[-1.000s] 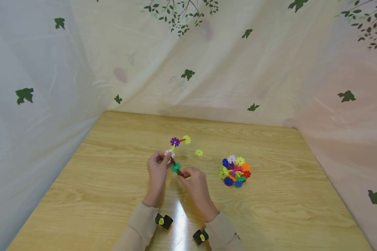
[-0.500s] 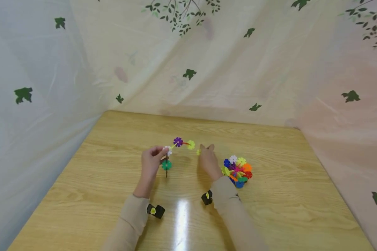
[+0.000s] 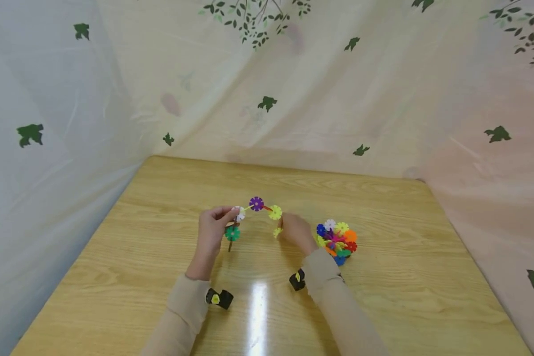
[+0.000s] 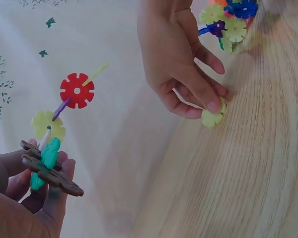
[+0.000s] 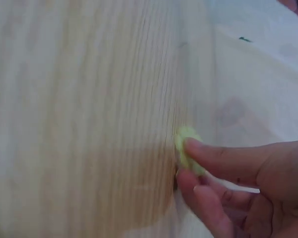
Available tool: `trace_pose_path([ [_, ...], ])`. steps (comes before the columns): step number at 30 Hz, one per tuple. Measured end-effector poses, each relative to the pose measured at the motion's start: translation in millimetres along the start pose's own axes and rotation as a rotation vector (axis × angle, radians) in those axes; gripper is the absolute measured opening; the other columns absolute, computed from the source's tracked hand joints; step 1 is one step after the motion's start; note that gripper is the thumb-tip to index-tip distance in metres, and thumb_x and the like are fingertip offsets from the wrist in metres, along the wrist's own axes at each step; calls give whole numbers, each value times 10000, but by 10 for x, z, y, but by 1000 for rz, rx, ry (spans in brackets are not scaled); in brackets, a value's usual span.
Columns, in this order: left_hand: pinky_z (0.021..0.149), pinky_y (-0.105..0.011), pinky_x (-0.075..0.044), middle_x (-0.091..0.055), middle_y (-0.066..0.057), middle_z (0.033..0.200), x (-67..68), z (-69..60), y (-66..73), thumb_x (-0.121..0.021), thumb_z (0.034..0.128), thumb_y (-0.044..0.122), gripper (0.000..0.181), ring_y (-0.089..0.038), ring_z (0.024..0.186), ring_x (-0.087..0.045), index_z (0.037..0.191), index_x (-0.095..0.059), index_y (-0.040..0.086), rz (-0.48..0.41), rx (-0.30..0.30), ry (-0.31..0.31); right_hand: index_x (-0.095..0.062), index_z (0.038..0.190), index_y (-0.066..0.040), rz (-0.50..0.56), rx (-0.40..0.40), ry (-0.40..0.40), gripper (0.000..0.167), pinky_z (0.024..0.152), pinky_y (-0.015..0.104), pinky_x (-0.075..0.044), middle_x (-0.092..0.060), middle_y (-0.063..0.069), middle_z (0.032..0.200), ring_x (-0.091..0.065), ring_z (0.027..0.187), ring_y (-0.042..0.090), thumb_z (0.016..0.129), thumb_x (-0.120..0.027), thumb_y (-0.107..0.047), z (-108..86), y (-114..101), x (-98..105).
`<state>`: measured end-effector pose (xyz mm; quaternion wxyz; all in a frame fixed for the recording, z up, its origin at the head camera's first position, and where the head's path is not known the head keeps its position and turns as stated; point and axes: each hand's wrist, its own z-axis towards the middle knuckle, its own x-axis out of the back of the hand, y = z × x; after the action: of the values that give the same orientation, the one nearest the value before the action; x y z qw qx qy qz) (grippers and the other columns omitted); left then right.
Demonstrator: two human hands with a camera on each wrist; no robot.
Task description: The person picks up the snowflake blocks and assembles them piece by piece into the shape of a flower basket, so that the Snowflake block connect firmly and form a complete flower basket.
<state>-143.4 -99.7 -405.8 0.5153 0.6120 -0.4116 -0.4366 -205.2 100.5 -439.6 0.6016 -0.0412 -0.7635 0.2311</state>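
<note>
My left hand pinches a chain of notched plastic snowflake discs at its white disc. From there the chain runs right through a purple disc to a yellow disc. Below the fingers hang a green disc and brown discs, seen nearly edge-on in the left wrist view. My right hand pinches a loose yellow-green disc between thumb and fingers, close to the tabletop. In the right wrist view that same disc looks blurred.
A ball-shaped cluster of many-coloured discs sits on the wooden table, just right of my right hand. Pale cloth printed with leaves and birds hangs behind the table and along both sides.
My right hand has let go of the chain's brown end, moved right and picked the loose yellow disc off the table. The left hand has shifted slightly left, turning the chain into an arch.
</note>
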Motion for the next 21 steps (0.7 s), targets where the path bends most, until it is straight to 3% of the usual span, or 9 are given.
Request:
trace_pose_path([
  [4, 589, -192, -593, -676, 47, 726, -19, -43, 28, -657, 905, 43, 225, -94, 649, -666, 1035, -665, -141, -3, -9, -6, -642, 909, -31, 305, -4, -69, 128, 544, 217, -523, -654, 79, 822, -608, 636, 123, 834, -738, -71, -127, 2, -38],
  [6, 600, -199, -599, -674, 48, 734, -24, -65, 50, -654, 908, 47, 225, -83, 657, -665, 1044, -669, -132, 3, -4, -8, -643, 971, 9, 477, 8, -74, 135, 509, 220, -555, -656, 103, 815, -630, 599, 121, 863, -700, -46, -202, 13, -69],
  [9, 609, -202, -604, -668, 52, 743, -23, -85, 71, -651, 912, 54, 224, -69, 659, -660, 1055, -673, -117, 16, 13, -12, -630, 1059, 34, 655, 47, -74, 184, 527, 260, -590, -653, 124, 833, -646, 648, 134, 905, -653, -63, -326, 39, -111],
  [14, 599, -193, -598, -670, 59, 748, -6, -94, 82, -655, 915, 77, 242, -94, 684, -670, 1070, -670, -108, 24, 23, -36, -614, 1117, 42, 786, 121, -75, 233, 582, 311, -617, -633, 131, 885, -652, 772, 182, 949, -610, -120, -498, 94, -147],
  [21, 558, -176, -568, -678, 59, 756, -15, -120, 67, -655, 919, 97, 253, -97, 684, -662, 1070, -672, -106, 40, 17, -79, -605, 1112, 76, 914, 115, -48, 237, 621, 293, -626, -667, 138, 960, -667, 848, 177, 953, -600, -99, -672, 86, -170],
])
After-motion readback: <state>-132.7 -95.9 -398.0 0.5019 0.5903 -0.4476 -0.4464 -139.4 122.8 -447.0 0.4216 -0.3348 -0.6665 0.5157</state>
